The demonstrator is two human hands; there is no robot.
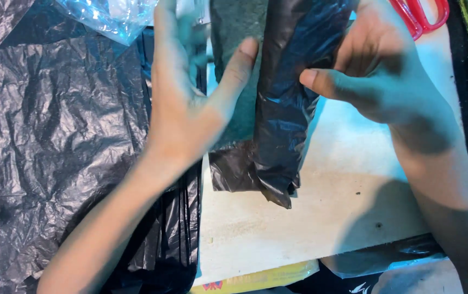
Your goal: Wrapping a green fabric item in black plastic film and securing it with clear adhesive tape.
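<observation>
Seen from above, we have our two hands at a black plastic bag (pixel 280 103) folded into a long narrow strip on a pale wooden surface (pixel 348 190). Our right hand (pixel 378 71) is closed on the strip's right edge, thumb pressed across the film; our left hand (pixel 190 103) stands open beside it, fingers spread, thumb tip just touching the strip's left side and gripping nothing. The strip lies upright in the view, its lower end crumpled and splayed near the middle of the board.

In our judgement the fold goes best if the right thumb keeps the layers pinned while the open palm smooths the film flat and squares the loose bottom end, since slick plastic springs back.

To the left, a heap of crinkled black bags (pixel 54 147) lies spread wide. A clear plastic bag (pixel 109 16) sits at the top edge; we cannot tell what, if anything, is inside. Red scissors (pixel 424 16) rest at the top right.
</observation>
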